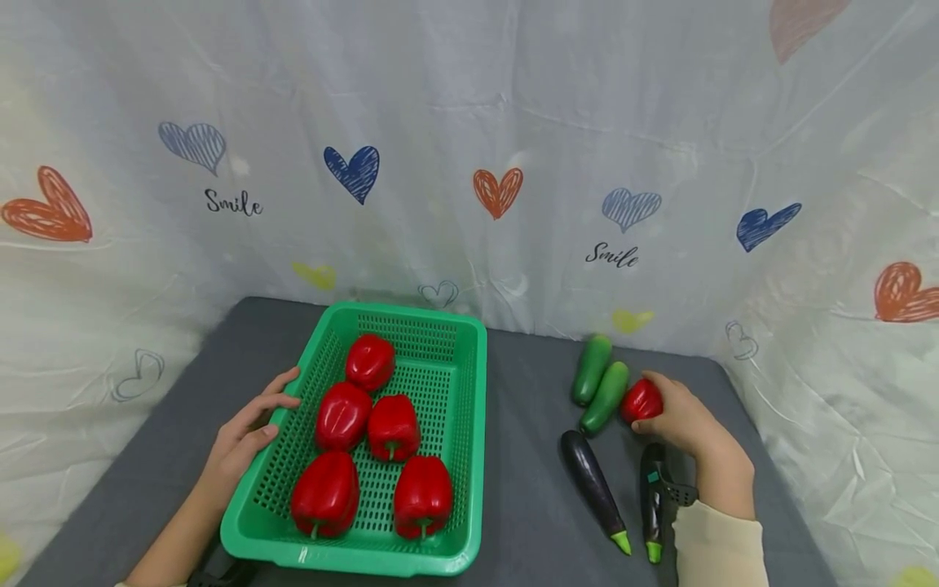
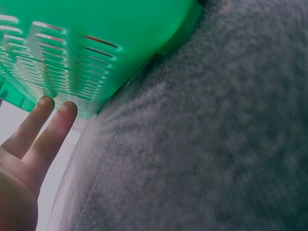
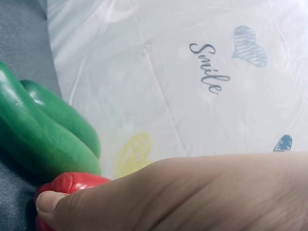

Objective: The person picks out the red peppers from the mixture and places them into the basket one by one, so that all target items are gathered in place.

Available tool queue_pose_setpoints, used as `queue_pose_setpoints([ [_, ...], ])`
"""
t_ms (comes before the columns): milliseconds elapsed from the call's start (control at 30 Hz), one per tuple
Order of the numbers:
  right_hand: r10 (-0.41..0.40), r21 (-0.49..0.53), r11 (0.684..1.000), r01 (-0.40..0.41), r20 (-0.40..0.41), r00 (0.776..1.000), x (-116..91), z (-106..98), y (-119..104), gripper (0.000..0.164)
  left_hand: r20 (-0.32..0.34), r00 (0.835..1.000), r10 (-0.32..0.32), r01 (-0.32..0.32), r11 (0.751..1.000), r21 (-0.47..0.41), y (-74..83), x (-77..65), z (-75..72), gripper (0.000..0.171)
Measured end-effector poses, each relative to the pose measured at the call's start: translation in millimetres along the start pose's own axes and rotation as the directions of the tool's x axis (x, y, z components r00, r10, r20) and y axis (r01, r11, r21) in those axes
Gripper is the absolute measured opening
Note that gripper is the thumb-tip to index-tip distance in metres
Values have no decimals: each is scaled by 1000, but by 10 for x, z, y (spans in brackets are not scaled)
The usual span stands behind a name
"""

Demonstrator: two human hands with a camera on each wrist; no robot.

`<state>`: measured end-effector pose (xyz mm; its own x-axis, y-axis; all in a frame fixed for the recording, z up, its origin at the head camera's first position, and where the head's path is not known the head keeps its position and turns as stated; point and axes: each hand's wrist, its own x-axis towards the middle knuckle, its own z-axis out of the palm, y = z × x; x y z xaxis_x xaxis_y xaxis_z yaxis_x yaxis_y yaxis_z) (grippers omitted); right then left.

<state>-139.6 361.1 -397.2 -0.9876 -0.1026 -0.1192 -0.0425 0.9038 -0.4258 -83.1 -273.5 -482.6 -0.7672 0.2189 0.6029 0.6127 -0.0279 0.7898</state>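
Note:
My left hand (image 1: 238, 436) lies along the left rim of a green plastic basket (image 1: 478, 424). Two of its fingers (image 2: 53, 130) stretch out straight by the slotted basket wall in the left wrist view. Several red bell peppers (image 1: 343, 416) lie inside the basket. At the right, my right hand (image 1: 678, 414) grips another red bell pepper (image 1: 641, 401) between thumb and fingers. The right wrist view shows the thumb across this red bell pepper (image 3: 79, 181), with most of it hidden. Two green cucumbers (image 1: 605, 397) lie just left of it, side by side.
Two dark eggplants with green stem ends lie nearer the front: one eggplant (image 1: 590, 481) left of the right forearm, another eggplant (image 1: 650, 505) beside the wrist. Grey cloth (image 1: 524, 489) covers the table. A white curtain (image 1: 425, 73) printed with hearts hangs behind it.

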Motion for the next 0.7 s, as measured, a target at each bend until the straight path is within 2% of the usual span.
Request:
queue_pose_setpoints([
  [333, 11, -2, 1000, -11, 5, 1000, 29, 27, 63, 92, 0, 1000, 30, -30, 1000, 2, -3, 14, -3, 39],
  [700, 8, -19, 1000, -8, -4, 1000, 43, 37, 102, 89, 3, 1000, 22, -22, 1000, -12, -10, -6, -3, 39],
])
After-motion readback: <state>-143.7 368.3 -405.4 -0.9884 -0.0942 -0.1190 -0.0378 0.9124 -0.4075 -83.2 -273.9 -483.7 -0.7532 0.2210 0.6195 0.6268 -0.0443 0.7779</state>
